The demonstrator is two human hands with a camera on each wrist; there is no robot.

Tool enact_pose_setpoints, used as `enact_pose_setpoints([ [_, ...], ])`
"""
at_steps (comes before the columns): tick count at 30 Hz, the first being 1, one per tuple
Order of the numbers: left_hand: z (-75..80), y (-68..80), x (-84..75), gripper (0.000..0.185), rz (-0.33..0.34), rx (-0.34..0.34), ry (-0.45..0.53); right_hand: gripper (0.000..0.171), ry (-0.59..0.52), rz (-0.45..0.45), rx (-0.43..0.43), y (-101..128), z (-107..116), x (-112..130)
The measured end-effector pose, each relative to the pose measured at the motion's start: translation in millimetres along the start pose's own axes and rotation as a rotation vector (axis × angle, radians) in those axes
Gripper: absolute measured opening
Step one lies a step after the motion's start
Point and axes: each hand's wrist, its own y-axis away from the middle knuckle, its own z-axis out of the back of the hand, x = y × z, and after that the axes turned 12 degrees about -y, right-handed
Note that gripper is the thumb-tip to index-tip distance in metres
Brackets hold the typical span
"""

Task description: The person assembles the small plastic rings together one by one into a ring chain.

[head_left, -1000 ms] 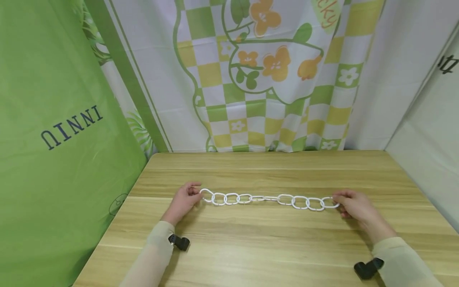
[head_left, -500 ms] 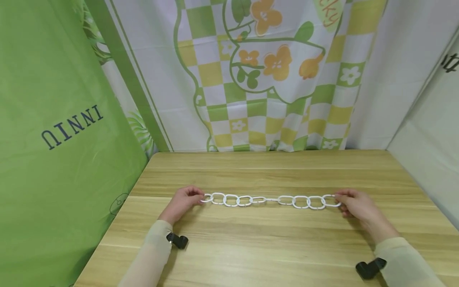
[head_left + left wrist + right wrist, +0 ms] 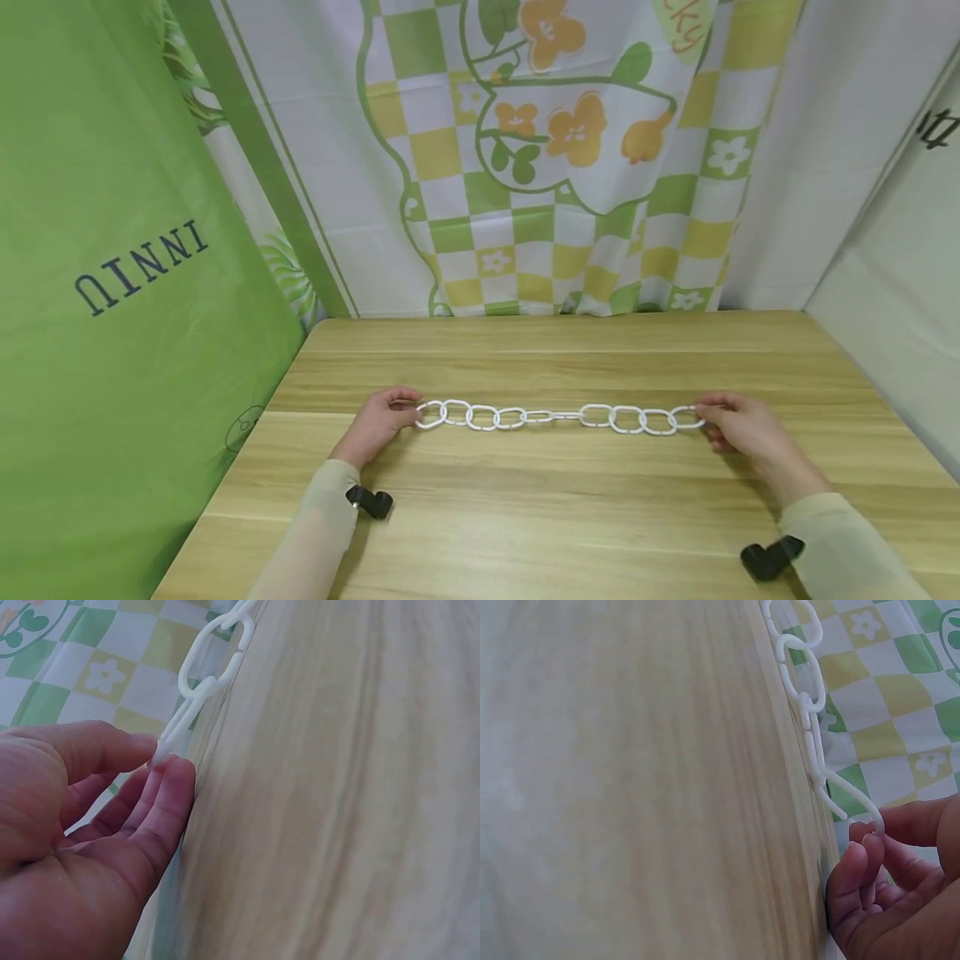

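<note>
- Two hands on one white plastic chain [image 3: 561, 416], stretched in a near-straight line across the wooden table [image 3: 570, 517], left to right, roughly mid-depth.
- Left hand [image 3: 378, 423] pinches the chain's left end link; left wrist view shows thumb and fingertips [image 3: 171, 774] closed on the last link, the chain running away from them along the tabletop.
- Right hand [image 3: 738, 429] pinches the right end link; right wrist view shows fingertips [image 3: 864, 851] curled round the last link of the chain [image 3: 810, 727].
- Hands are well apart, one at each end, both resting on or just above the table; can't tell which.
- Change: compared with a second ago the chain lies straighter and slightly further from the person; the left end link has gone from tilted up to more in line with the rest. Hands have barely shifted, and both grips are the same as before.
- The middle links show edge-on, so they look thin; the outer links lie flat as open ovals.
- Judgement: the small shift reads as the chain being pulled snug between the hands, slack mostly gone, no link separated. Looks like a hold or tension check, not a new step.
- Around: green cloth [image 3: 112, 275] on the left, checked flower curtain [image 3: 555, 167] behind, black wrist-camera mounts [image 3: 369, 502] near each sleeve.
</note>
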Motion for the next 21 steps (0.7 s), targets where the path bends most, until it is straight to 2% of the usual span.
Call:
enact_pose_setpoints([
  [9, 1.6, 1.6, 0.4, 0.033, 0.001, 0.004, -0.059, 0.043, 0.055, 0.004, 0.002, 1.9, 3.9, -3.0],
  [15, 2.8, 1.3, -1.2, 0.03, 0.007, 0.018, -0.045, 0.047, 0.082, 0.012, 0.016, 4.9, 6.4, -1.6],
  [18, 1.3, -1.3, -3.1, 0.028, -0.002, 0.031, -0.048, 0.047, 0.12, 0.044, 0.033, 7.8, 5.8, 0.2],
  [21, -1.7, -2.3, -10.8, 0.026, -0.023, 0.026, -0.109, 0.045, 0.171, 0.1, 0.05, 10.9, 3.4, 4.3],
])
